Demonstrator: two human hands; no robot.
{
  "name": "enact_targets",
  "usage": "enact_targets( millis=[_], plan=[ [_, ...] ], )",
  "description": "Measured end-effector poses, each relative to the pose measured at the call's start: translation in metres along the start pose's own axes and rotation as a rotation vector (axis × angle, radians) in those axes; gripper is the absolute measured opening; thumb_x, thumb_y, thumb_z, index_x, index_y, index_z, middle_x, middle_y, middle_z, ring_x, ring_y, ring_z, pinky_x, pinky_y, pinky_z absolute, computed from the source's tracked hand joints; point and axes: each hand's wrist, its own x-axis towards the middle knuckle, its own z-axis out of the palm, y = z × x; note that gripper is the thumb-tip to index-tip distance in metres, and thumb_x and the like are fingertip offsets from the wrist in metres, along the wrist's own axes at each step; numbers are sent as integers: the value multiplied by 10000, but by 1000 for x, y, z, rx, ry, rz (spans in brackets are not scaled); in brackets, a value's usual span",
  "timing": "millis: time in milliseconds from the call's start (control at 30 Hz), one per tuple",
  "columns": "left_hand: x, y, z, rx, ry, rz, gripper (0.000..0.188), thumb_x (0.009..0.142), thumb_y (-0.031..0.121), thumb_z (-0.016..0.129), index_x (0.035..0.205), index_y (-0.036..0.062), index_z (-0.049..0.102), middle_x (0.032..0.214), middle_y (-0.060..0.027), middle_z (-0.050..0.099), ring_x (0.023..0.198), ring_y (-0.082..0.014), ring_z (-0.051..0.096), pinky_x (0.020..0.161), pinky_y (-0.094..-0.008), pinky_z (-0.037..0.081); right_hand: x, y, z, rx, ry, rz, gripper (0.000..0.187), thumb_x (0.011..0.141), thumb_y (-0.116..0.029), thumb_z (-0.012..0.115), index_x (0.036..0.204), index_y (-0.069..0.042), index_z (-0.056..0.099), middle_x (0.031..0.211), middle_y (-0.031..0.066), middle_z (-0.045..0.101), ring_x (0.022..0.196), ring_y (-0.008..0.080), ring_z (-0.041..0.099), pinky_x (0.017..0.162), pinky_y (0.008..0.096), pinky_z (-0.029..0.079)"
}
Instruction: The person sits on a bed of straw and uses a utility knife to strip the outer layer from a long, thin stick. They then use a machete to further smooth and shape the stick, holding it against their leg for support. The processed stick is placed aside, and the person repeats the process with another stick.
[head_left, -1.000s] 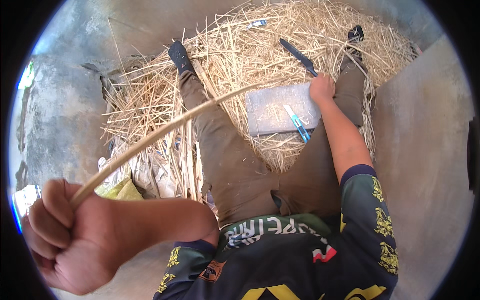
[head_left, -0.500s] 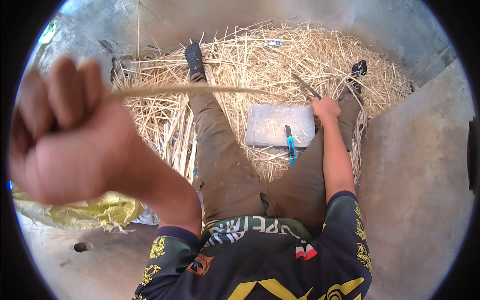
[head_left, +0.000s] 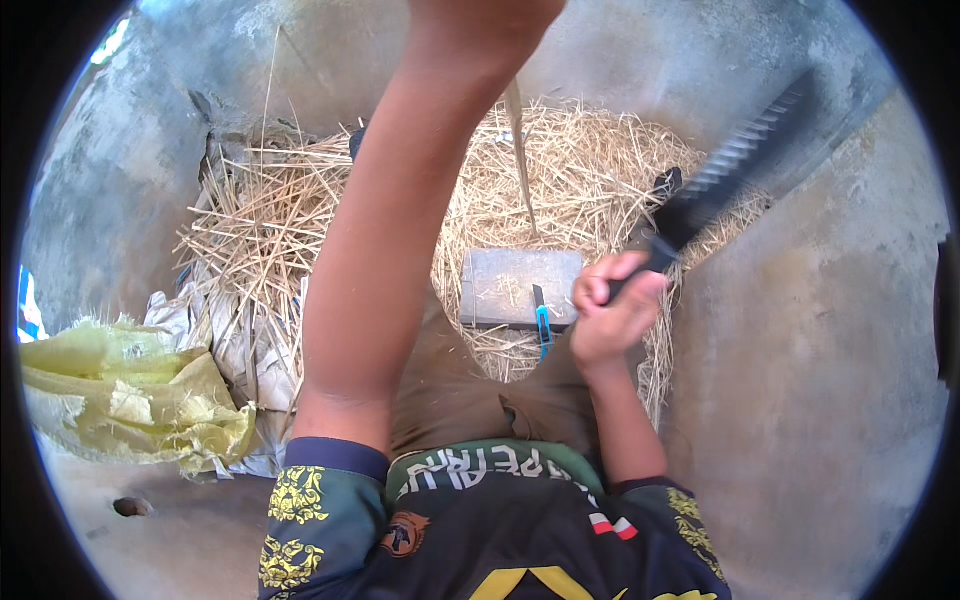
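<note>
My right hand (head_left: 622, 312) is closed around the handle of a large black knife (head_left: 735, 165) with a saw-toothed spine. Its blade points up and away to the right, slightly blurred. My left arm reaches far up across the view, and only the base of my left hand (head_left: 490, 22) shows at the top edge; its fingers are cut off. From that hand a thin straw-coloured strip, bamboo-like, (head_left: 521, 165) hangs down toward a grey block (head_left: 500, 285). Small shavings lie on the block, and a blue utility knife (head_left: 543, 325) with a dark blade leans at its front edge.
Pale shavings (head_left: 590, 165) form a heap between and beyond my legs. Longer strips (head_left: 275, 205) are piled at the left. A torn yellow sack (head_left: 130, 395) lies at the near left. Concrete walls (head_left: 820, 330) rise around, and a small hole (head_left: 132, 507) shows lower left.
My left hand has swung from the left up to the top edge, turning the strip from sideways to hanging. My right hand has lifted the black knife from beside my leg, blade upward.
</note>
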Motion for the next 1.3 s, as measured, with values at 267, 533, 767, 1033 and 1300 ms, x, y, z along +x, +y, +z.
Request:
enact_targets(
  millis=[267,533,767,1033,1300],
  plan=[
    [3,-20,-4,-5,22,-31,579,1099,432,329,565,209,347,461,83,286,362,-49,203,330,-246,132,10,-36,-2,-786,-185,244,426,1044,-400,528,916,3,581,584,16,474,517,79,457,473,303,351],
    [3,-27,0,5,51,79,583,1090,457,337,566,203,354,463,81,288,358,-55,205,324,-247,121,-11,19,7,-84,78,-192,436,1062,-487,431,906,-90,518,641,-6,466,490,89,403,431,219,320],
    [3,-12,-29,-39,14,-90,585,1080,499,331,575,204,338,470,81,281,360,-52,223,319,-230,154,-12,-20,5,-706,-137,370,400,1038,-411,544,847,-61,558,617,-29,495,541,48,455,468,229,333],
    [-1,2,-19,46,95,-189,585,1075,520,322,581,206,337,478,84,274,361,-54,225,318,-228,161,-8,40,-7,-321,-56,-144,406,1067,-381,448,898,-22,535,609,28,495,549,82,482,472,274,361],
    [7,-19,-44,21,96,-237,550,1075,529,320,627,210,316,502,94,255,380,-51,207,343,-238,162,-9,86,-69,-950,47,356,534,1033,-434,504,751,12,582,564,89,526,555,159,550,544,381,464]
  ],
)
